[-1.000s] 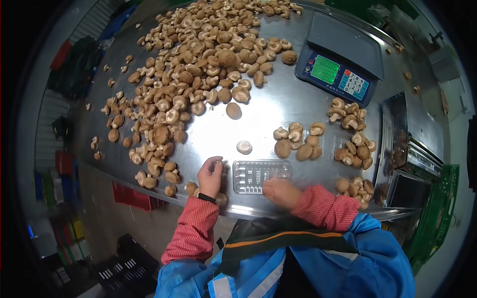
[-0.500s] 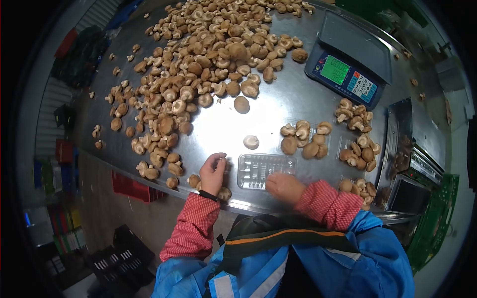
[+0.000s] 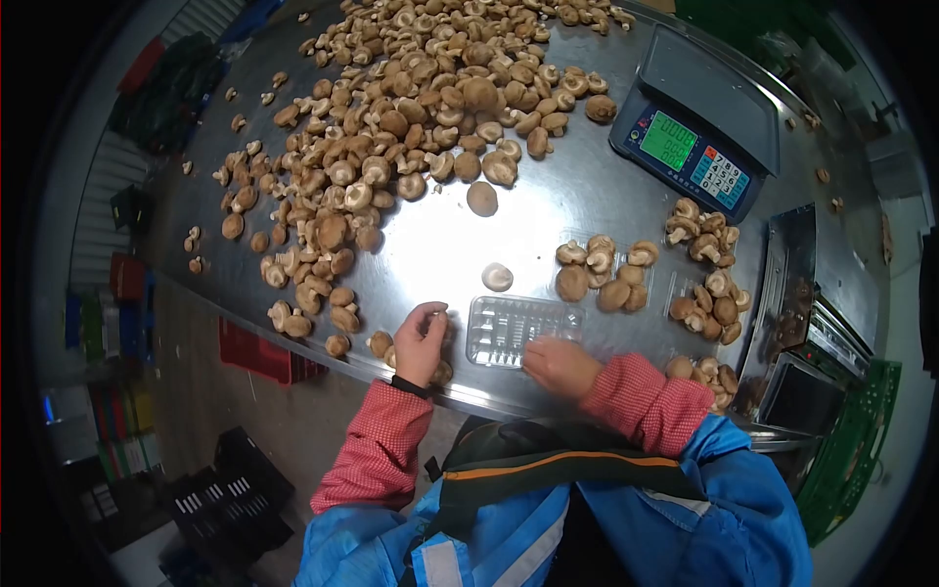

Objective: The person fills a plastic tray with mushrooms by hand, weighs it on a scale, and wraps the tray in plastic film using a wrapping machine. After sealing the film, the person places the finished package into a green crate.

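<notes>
A clear plastic tray (image 3: pixel 489 333) with a ribbed base lies on the metal table in front of me. My right hand (image 3: pixel 562 367) is closed at its lower right corner, fingers curled over the rim; the fingertips are partly hidden. Left of the tray and apart from it, my left hand (image 3: pixel 421 342) is loosely bent, with thumb and forefinger apart and nothing visible between them. A single pale shiitake mushroom (image 3: pixel 497 277) lies stem side up just beyond the tray. A few mushrooms (image 3: pixel 381 344) sit beside and partly behind my left hand.
A large heap of shiitake mushrooms (image 3: pixel 391 122) spreads over the far and left table. Filled trays of mushrooms (image 3: pixel 608 274) stand to the right, several in all. A digital scale (image 3: pixel 685 147) with a lit green display is at the back right, near a metal machine (image 3: pixel 822 293).
The view has shifted slightly, so the heap and scale sit a little farther right. Both hands and the tray keep nearly the same places relative to each other.
</notes>
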Demonstrator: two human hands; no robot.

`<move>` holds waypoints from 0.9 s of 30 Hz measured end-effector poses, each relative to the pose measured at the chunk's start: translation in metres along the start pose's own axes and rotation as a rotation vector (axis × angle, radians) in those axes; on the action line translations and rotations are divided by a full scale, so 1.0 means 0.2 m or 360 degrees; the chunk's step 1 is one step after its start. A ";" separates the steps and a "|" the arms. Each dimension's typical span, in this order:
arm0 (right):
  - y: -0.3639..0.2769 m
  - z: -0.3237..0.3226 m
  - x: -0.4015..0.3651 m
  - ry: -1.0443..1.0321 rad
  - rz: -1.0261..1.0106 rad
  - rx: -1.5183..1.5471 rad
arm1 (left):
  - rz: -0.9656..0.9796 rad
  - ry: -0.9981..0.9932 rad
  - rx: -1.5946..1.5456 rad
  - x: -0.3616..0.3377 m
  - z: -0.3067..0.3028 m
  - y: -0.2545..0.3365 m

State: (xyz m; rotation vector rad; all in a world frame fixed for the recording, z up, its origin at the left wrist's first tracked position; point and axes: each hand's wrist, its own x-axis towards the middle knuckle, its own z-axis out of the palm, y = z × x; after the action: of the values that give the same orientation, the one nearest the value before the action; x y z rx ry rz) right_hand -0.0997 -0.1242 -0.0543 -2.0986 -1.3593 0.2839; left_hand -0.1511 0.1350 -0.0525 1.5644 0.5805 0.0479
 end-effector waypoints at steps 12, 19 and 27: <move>-0.13 -0.68 0.39 0.0400 0.0239 -0.0387 | -0.0390 -0.0810 -0.0061 0.03 0.06 0.48; 0.78 -0.89 0.41 0.0665 0.1354 0.0842 | 0.0506 -0.0103 0.0894 0.57 0.18 0.34; 1.41 -0.74 0.68 0.0883 0.1174 -0.0024 | 0.0806 -0.0120 0.1288 1.08 0.38 0.33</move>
State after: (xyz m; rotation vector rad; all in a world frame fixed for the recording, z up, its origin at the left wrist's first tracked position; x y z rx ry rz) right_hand 0.2447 -0.1395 -0.0868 -2.3730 -0.2474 -0.0273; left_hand 0.0860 0.1506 -0.0666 2.4623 0.1136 0.1493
